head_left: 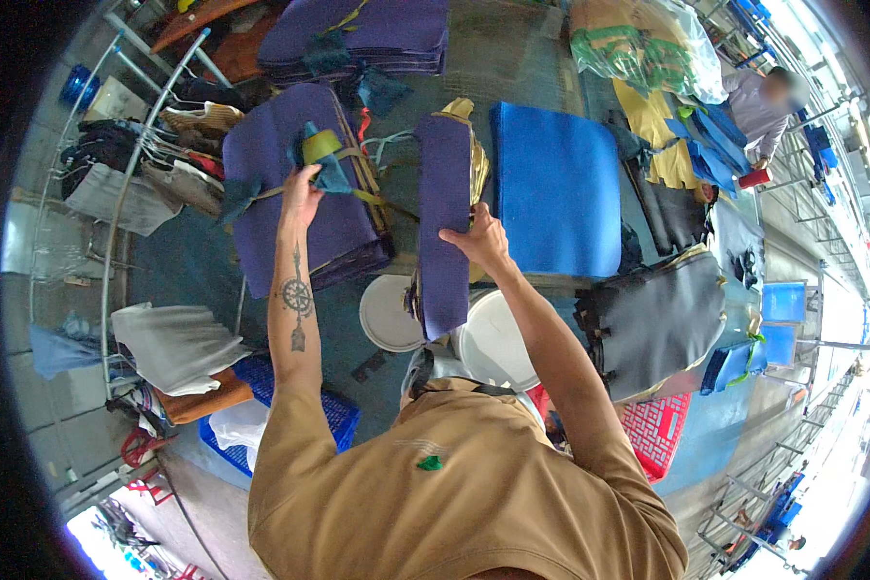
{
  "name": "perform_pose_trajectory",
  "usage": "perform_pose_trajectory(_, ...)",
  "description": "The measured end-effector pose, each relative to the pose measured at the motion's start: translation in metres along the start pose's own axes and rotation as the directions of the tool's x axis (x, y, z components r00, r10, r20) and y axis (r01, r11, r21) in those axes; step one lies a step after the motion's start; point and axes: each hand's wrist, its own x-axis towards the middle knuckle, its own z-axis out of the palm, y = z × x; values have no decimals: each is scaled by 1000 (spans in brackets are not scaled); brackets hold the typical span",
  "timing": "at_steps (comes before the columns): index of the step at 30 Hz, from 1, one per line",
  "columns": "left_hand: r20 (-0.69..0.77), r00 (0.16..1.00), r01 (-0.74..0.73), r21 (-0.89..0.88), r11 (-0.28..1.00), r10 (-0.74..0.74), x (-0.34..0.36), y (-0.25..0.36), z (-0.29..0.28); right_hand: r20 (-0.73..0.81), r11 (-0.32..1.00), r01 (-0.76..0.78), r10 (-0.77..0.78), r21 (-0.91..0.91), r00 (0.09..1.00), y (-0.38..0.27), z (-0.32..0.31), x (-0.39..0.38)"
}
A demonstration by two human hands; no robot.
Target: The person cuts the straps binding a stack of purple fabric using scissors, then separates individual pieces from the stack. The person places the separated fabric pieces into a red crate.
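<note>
My left hand point(303, 200) is closed at the knot of a teal cloth tie point(333, 170). A yellow patch point(320, 146) sits at that knot. The tie runs over a stack of purple sheets point(261, 145). My right hand point(479, 240) grips the edge of a narrow purple bundle point(443, 193), its thumb on the top face and its other fingers over the right side. Gold-coloured material shows along that side of the bundle. Just to the right lies a stack of bright blue sheets point(557, 188).
White round lids point(498, 338) lie nearest me. Black sheets point(657, 324) and a red crate point(655, 435) are at right, a blue crate point(343, 416) at left. A metal rack point(130, 213) with cloth stands far left. Another person point(756, 111) works at the far right.
</note>
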Motion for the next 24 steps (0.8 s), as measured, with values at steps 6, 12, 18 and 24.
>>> perform_pose_trajectory(6, -394, 525, 25, 893, 449, 754, 13, -11, -80, -39, 998, 56, -56, 3, 998, -7, 6, 0)
perform_pose_trajectory(12, -318, 774, 112, 920, 377, 547, -15, 7, -70, -1, 1000, 7, -7, -5, 1000, -7, 1, -3)
perform_pose_trajectory(18, -426, 873, 402, 904, 144, 237, 15, -11, -79, 66, 1000, -5, 3, 30, 998, -29, -1, -4)
perform_pose_trajectory(24, -202, 923, -202, 466, 861, 326, -9, -9, -17, -200, 962, 110, -60, 248, 978, 34, -3, 5)
